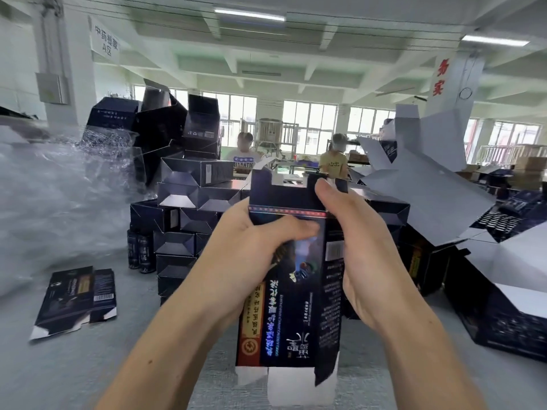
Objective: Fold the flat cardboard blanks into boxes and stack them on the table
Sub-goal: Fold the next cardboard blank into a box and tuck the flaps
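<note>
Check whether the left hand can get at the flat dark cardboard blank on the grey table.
Likely yes once freed: only bare grey table lies before the flat dark cardboard blank, but the left hand grips the half-folded dark box.

Dark printed carton [291,294] upright, partly opened, end flaps unfolded, folded dark boxes [177,220] stacked behind it, flat blank [74,297] lying left on table [88,368]

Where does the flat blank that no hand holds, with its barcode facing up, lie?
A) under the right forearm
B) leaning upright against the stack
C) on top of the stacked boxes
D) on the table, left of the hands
D: the flat blank lies on the table, left of the left hand, which together with the right hand grips another box.
</note>
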